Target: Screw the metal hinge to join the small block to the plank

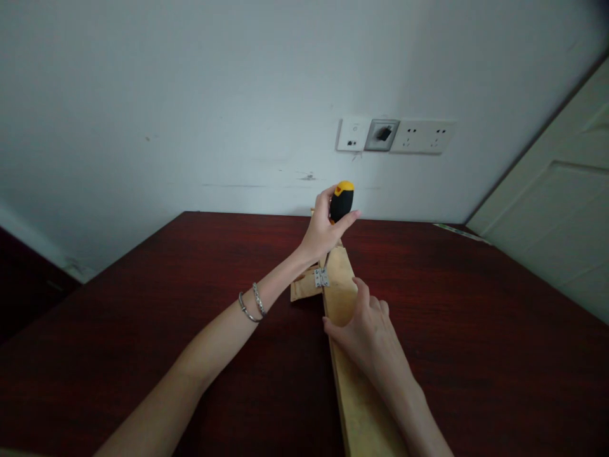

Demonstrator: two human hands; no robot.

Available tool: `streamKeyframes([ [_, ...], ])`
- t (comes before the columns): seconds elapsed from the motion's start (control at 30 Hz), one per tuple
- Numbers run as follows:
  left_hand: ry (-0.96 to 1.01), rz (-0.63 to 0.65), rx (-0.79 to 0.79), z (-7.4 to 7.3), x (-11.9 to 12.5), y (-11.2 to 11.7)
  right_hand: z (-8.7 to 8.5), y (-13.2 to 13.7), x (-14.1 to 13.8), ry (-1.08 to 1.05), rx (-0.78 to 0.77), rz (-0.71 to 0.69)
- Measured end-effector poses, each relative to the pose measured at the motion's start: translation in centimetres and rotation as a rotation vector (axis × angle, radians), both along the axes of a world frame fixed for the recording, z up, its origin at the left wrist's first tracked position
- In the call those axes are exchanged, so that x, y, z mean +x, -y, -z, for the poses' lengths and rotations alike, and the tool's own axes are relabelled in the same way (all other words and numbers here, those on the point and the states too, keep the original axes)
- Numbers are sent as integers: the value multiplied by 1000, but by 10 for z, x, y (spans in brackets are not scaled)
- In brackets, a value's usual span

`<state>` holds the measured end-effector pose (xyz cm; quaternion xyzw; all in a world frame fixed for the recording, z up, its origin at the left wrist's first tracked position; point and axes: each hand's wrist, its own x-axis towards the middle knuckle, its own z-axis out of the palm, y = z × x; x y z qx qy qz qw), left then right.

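Observation:
My left hand (pixel 322 230) is wrapped round the yellow and black handle of a screwdriver (pixel 342 202). Its shaft slants down to a silver hinge (pixel 321 277), where the tip meets one leaf. That hinge lies across the edge of a long wooden board (pixel 340 298) and a shorter wooden piece (pixel 304 285) to the left. My right hand (pixel 368 324) grips the long board across its width, thumb on the left edge and fingers over the right edge. Whether a screw sits under the tip is too small to tell.
The board rests on a dark red wooden table (pixel 228 266). Behind it stands a white wall with socket plates (pixel 423 136) and a black plug (pixel 383 133). A pale panelled door (pixel 561 190) is at the right, and a thin strip (pixel 459 232) lies at the table's far right edge.

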<state>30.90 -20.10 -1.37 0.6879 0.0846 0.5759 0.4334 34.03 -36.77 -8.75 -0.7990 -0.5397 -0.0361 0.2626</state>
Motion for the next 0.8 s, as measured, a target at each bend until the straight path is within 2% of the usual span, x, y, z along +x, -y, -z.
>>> streamKeyframes([
  [0.23, 120, 118, -135, -3, -1, 0, 1, -1, 0, -2, -2, 7],
  [0.47, -22, 439, -227, -7, -10, -3, 2, -2, 1, -25, -1, 9],
  [0.57, -20, 510, -239, -8, -12, -4, 1, -1, 1, -36, -16, 9],
  [0.67, -3, 501, -257, -8, -10, -4, -1, -1, 1, -41, -34, 5],
  [0.8, 32, 313, -225, -6, -6, -2, -1, -1, 1, -49, -47, 9],
])
